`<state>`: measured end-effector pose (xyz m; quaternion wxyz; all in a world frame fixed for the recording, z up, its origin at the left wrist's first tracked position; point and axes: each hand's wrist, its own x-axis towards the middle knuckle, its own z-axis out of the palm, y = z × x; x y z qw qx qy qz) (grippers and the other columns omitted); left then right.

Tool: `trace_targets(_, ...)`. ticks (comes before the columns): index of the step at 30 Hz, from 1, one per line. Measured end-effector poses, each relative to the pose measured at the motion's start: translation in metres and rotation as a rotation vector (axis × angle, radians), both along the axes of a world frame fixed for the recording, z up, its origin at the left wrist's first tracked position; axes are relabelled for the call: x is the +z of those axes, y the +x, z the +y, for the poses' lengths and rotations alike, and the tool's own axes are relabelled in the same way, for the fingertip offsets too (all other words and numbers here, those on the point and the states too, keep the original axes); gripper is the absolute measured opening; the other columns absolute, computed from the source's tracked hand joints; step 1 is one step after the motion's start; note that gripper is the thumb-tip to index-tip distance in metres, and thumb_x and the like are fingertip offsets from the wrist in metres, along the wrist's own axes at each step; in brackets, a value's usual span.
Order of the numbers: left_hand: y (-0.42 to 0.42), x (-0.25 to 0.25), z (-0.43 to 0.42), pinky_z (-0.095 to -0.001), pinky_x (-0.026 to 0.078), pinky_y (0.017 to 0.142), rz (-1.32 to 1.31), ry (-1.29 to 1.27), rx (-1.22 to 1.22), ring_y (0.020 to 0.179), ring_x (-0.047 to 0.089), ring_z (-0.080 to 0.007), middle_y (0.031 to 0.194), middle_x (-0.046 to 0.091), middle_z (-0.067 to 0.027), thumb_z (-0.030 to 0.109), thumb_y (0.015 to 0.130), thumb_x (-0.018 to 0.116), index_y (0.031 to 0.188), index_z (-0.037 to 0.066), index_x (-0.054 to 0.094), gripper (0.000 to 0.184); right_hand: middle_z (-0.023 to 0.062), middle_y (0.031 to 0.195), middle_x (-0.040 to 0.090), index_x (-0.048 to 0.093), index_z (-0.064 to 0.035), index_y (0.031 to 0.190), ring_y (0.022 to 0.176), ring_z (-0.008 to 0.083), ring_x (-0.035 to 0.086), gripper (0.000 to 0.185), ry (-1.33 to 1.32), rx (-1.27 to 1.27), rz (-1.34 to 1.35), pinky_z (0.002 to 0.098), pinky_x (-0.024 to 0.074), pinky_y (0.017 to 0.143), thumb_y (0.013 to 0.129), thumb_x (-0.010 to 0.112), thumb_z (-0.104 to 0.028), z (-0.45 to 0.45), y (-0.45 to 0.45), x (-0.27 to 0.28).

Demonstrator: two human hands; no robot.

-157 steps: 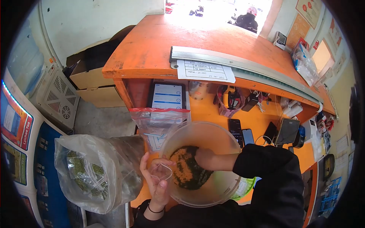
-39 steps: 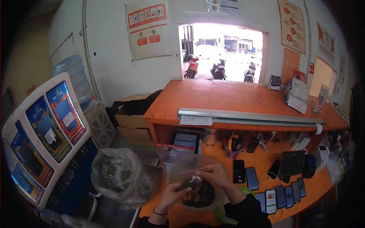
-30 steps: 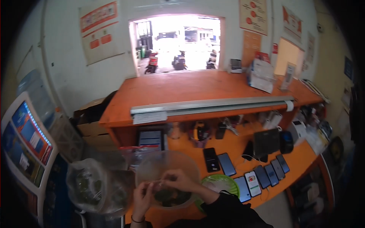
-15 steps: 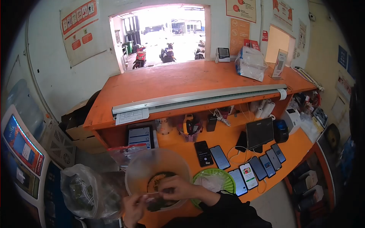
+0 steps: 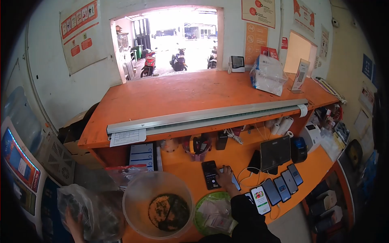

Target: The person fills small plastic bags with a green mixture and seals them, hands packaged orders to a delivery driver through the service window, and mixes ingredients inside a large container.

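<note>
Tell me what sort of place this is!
It's probably a small shop or service office. There's a long orange counter facing an opening to the outside, several phones lined up on the lower desk, and printed posters on the walls.

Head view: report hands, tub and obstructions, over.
Left hand at the translucent plastic bag. Right hand at a smartphone, contact unclear. Translucent plastic tub holding orange and dark green contents; nothing across its opening.

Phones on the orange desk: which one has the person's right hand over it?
The phone immediately right of the leftmost black phone. The right hand partly covers its screen; no hand covers any of the others.
</note>
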<state>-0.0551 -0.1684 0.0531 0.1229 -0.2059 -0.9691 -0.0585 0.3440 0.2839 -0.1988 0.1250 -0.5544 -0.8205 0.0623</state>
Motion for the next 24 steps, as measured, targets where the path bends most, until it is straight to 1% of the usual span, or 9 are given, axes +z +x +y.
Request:
trace_targets(2,0.028,0.018,0.016,-0.0383,0.028,0.095,0.049,0.16,0.002,0.117,0.034,-0.0278,0.126,0.036,-0.0151,0.018,0.081,0.05,0.122,0.004,0.037,0.045,0.0184,0.129,0.023,0.042,-0.0225,0.119,0.12,0.0379,0.017,0.044,-0.042,-0.027,-0.039,0.0578,0.0142,0.093,0.077,0.044,-0.032,0.003,-0.005,-0.002)
trace_targets(5,0.044,0.014,0.02,-0.0386,0.027,0.095,0.153,0.453,-0.204,0.117,0.034,-0.0273,0.124,0.038,-0.0141,0.017,0.082,0.048,0.121,0.005,0.039,0.042,0.0172,0.129,0.024,0.043,-0.0241,0.118,0.12,0.0371,0.017,0.043,-0.016,-0.042,-0.083,0.0559,0.0152,0.093,0.076,0.046,-0.03,0.007,-0.009,-0.005)
trace_targets(7,0.06,0.011,0.028,-0.037,0.028,0.094,0.168,0.534,-0.348,0.115,0.036,-0.0272,0.122,0.039,-0.0145,0.015,0.083,0.047,0.117,0.005,0.042,0.036,0.0171,0.128,0.026,0.043,-0.0228,0.118,0.118,0.0367,0.02,0.043,-0.035,-0.052,-0.11,0.0554,0.0177,0.091,0.076,0.047,-0.028,0.009,-0.008,-0.004)
trace_targets(10,0.059,-0.012,0.017,-0.0354,0.03,0.092,0.089,0.543,-0.616,0.109,0.04,-0.0258,0.121,0.04,-0.0146,0.012,0.084,0.045,0.109,0.004,0.046,0.027,0.015,0.127,0.027,0.043,-0.0178,0.117,0.116,0.0357,0.022,0.044,0.065,-0.055,0.214,0.0544,0.0205,0.087,0.075,0.05,-0.024,-0.01,0.006,0.021)
trace_targets(11,0.062,-0.021,0.021,-0.0349,0.032,0.09,0.046,0.593,-0.655,0.107,0.041,-0.0251,0.121,0.039,-0.0145,0.011,0.084,0.044,0.107,0.004,0.046,0.025,0.0193,0.113,0.043,0.05,-0.0146,0.106,0.105,0.0341,0.039,0.034,0.156,-0.092,0.291,0.0497,0.0314,0.078,0.074,0.054,-0.022,-0.024,0.011,0.037)
trace_targets(14,0.101,-0.041,0.049,-0.0333,0.036,0.086,-0.087,0.846,-0.654,0.101,0.045,-0.023,0.124,0.035,-0.0138,0.008,0.084,0.043,0.104,0.003,0.046,0.021,0.0181,0.086,0.056,0.057,-0.0081,0.086,0.083,0.033,0.053,0.021,-0.36,-0.047,0.434,0.0415,0.04,0.068,0.071,0.058,-0.022,-0.061,0.039,0.046)
trace_targets(16,0.146,-0.024,0.084,-0.0321,0.037,0.084,-0.106,1.001,-0.699,0.1,0.045,-0.0217,0.126,0.032,-0.0129,0.007,0.083,0.044,0.106,0.004,0.044,0.024,0.0163,0.065,0.056,0.056,-0.0033,0.069,0.066,0.0336,0.055,0.018,-0.26,0.065,0.325,0.0385,0.0427,0.059,0.068,0.061,-0.02,-0.096,0.052,0.025)
trace_targets(19,0.161,-0.023,0.097,-0.0309,0.038,0.082,-0.205,1.14,-0.819,0.098,0.046,-0.0199,0.126,0.03,-0.0126,0.005,0.081,0.047,0.11,0.004,0.041,0.029,0.0159,0.066,0.056,0.057,-0.0014,0.067,0.068,0.0327,0.055,0.016,-0.191,0.043,0.332,0.0395,0.0433,0.061,0.067,0.062,-0.016,-0.132,0.054,0.016)
trace_targets(24,0.173,-0.031,0.104,-0.031,0.039,0.081,-0.378,1.134,-0.936,0.093,0.048,-0.0187,0.116,0.036,-0.0137,0.003,0.078,0.051,0.103,0.003,0.045,0.026,0.0157,0.068,0.058,0.061,0.0006,0.069,0.064,0.0276,0.056,0.011,-0.228,-0.06,0.636,0.0324,0.0434,0.058,0.067,0.062,-0.01,-0.143,0.058,-0.01)
